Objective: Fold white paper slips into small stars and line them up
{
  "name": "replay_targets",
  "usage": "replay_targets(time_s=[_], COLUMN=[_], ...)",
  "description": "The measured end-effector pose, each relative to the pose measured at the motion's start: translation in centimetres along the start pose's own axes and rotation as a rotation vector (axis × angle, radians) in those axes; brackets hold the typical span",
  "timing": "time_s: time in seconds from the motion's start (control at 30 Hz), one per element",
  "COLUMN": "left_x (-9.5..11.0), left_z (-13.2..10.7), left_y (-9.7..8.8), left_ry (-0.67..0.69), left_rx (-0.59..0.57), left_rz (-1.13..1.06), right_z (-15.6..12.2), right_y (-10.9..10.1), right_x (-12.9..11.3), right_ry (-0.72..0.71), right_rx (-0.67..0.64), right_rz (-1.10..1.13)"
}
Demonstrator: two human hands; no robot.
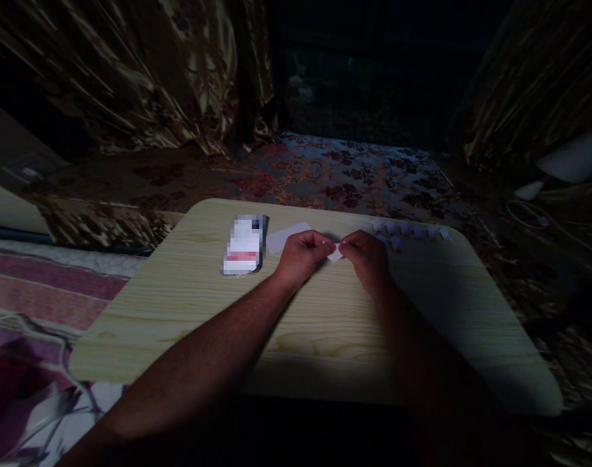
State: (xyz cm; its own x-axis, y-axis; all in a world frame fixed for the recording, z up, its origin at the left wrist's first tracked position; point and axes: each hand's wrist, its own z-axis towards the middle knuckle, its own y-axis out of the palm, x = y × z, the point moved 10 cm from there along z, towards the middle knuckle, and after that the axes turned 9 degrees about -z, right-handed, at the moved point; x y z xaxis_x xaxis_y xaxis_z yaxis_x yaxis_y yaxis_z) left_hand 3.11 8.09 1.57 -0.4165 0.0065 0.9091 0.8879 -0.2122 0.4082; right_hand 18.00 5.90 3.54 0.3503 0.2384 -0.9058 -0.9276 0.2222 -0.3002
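Above the middle of the wooden table (325, 318), a small piece of white paper (334, 253) is pinched between my two hands. My left hand (303, 256) grips its left side with closed fingers, and my right hand (368, 256) grips the right side the same way. A flat pale sheet of paper (283, 239) lies just behind my left hand, partly covered by it. Beyond my right hand sit several small folded white paper pieces (415, 229), in a row with a few nearer ones partly hidden by the fingers.
A phone (244, 243), blurred in the picture, lies left of the paper sheet. Patterned cloth (334, 175) covers the ledge behind the table. A striped bed cover (82, 285) and a white cable (65, 350) are at left. A white lamp (575, 159) stands dimly at right.
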Motion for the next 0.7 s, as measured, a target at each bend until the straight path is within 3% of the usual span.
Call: replay_targets(time_s=[0.7], left_x=[0.17], left_z=[-0.20], left_y=[0.36], left_ry=[0.012], left_rx=[-0.029], left_rz=[0.190], right_z=[-0.29], right_y=[0.07], right_x=[-0.47], right_ry=[-0.012], right_rx=[-0.018], right_rz=[-0.143])
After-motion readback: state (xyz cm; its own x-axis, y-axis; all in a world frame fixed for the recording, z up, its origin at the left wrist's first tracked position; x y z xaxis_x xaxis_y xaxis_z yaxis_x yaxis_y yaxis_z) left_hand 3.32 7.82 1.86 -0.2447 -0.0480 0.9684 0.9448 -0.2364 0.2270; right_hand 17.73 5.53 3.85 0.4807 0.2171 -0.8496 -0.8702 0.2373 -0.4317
